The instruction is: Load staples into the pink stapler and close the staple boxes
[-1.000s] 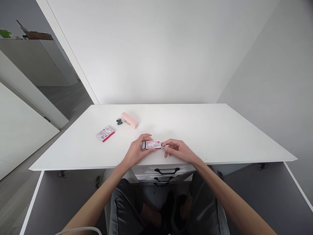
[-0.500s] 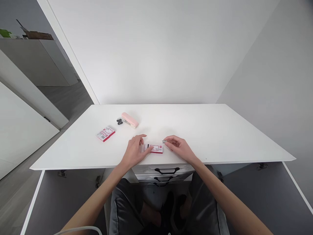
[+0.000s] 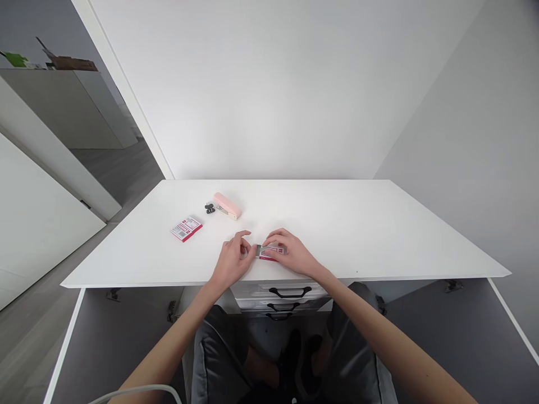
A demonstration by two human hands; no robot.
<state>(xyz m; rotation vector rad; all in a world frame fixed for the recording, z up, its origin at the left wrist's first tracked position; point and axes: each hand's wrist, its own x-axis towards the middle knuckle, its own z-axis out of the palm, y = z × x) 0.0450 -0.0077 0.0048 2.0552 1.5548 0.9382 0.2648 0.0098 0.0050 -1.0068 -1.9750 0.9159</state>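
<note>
A small red-and-white staple box (image 3: 269, 252) lies near the front edge of the white table (image 3: 357, 224). My right hand (image 3: 290, 252) covers the box from the right, fingers curled over it. My left hand (image 3: 233, 259) is just left of the box, thumb and forefinger pinched at a small grey strip at the box's left end. Both hands meet at the box.
A second red-and-white box (image 3: 186, 228) lies at the left of the table. Behind it rest a pink stapler (image 3: 227, 205) and a small black clip (image 3: 209, 208). White drawers with black handles (image 3: 289, 292) sit under the table's front edge.
The box went from held between both hands to lying on the table. My right hand, which held a small grey piece to the right, has moved left over the box.
</note>
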